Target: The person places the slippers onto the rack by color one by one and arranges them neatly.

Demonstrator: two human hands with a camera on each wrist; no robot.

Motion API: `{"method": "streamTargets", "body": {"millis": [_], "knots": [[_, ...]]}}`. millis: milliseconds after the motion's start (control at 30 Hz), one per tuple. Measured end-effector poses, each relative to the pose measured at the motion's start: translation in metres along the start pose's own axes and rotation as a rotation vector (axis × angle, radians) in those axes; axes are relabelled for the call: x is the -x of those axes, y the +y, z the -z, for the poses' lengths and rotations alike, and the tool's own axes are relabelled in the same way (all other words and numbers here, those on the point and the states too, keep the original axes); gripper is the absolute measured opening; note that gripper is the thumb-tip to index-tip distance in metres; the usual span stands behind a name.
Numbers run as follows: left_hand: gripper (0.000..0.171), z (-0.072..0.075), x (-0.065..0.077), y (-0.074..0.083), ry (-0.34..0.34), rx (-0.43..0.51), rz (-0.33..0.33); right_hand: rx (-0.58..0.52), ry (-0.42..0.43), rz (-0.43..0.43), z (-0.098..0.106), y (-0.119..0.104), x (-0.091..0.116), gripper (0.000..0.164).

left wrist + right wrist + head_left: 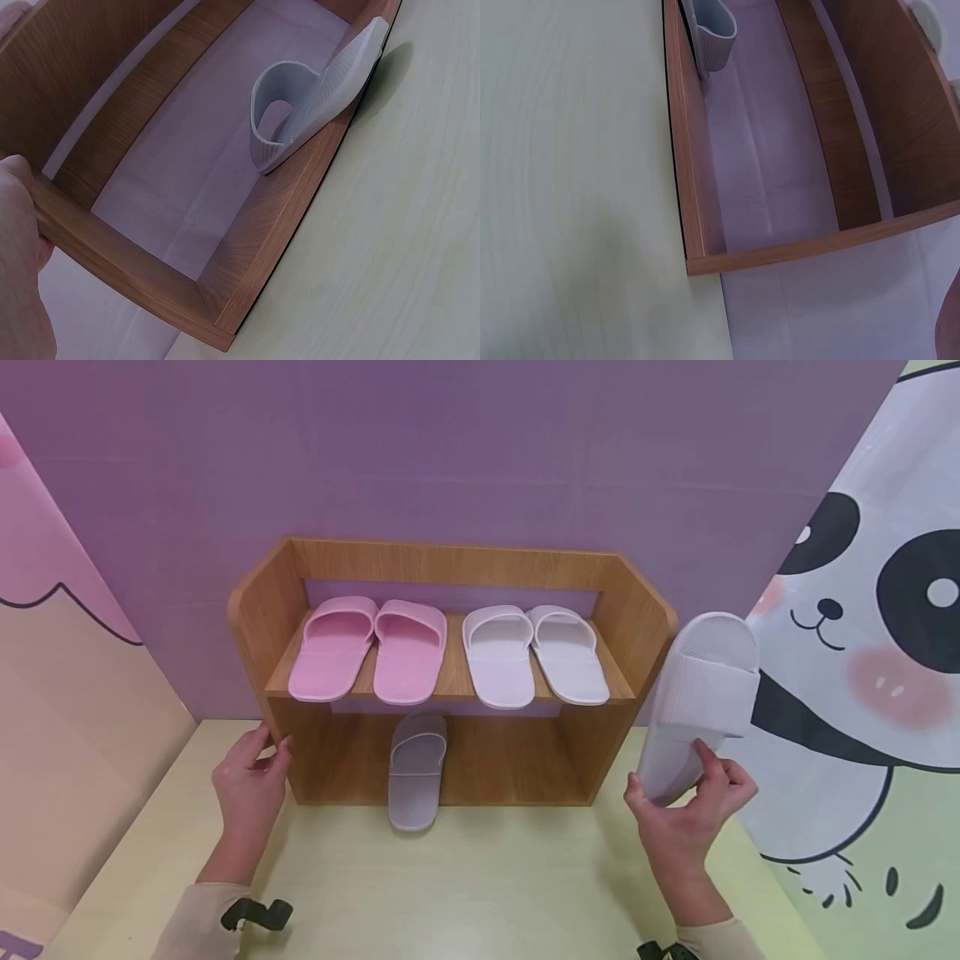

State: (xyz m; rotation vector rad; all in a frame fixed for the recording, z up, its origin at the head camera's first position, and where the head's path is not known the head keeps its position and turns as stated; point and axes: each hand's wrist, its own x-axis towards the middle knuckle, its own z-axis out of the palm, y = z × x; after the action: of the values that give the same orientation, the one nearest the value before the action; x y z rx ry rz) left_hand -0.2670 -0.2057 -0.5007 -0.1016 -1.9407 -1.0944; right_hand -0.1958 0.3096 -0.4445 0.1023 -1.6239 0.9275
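Note:
A small wooden shoe rack (461, 564) stands on the table. At its left side panel, my left hand (251, 781) holds the front edge between thumb and fingers; the left wrist view shows the thumb on that edge. To the right of the rack, my right hand (686, 818) pinches a pale grey slipper (712, 693) by its heel end, toe up. A matching grey slipper (416, 777) lies on the bottom shelf, its heel jutting past the front. Only a sliver of the right hand (949, 322) shows in the right wrist view.
On the upper shelf sit a pair of pink slippers (330, 652) at the left and a pair of white slippers (501, 660) at the right. A purple wall (450, 452) rises behind the rack. A panda-printed panel (847, 710) borders the pale table (465, 885) on the right.

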Motion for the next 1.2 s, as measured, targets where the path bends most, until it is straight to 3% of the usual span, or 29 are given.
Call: {"method": "streamTargets", "body": {"millis": [200,533,933,1200], "knots": [[0.037,0.000,-0.001,0.000,-0.005,-0.002,0.004,-0.013,-0.025,0.030,-0.004,-0.002,0.004,0.079],[0.039,0.001,-0.001,-0.001,-0.014,-0.006,0.012,-0.010,-0.122,0.053,-0.013,0.024,0.024,0.088],[0.040,0.001,0.000,-0.002,-0.008,-0.005,0.013,-0.087,-0.257,0.064,-0.021,0.007,0.035,0.092],[0.039,0.000,0.000,-0.004,-0.006,-0.002,0.007,-0.122,-0.342,0.167,-0.025,0.004,0.041,0.082]]}}
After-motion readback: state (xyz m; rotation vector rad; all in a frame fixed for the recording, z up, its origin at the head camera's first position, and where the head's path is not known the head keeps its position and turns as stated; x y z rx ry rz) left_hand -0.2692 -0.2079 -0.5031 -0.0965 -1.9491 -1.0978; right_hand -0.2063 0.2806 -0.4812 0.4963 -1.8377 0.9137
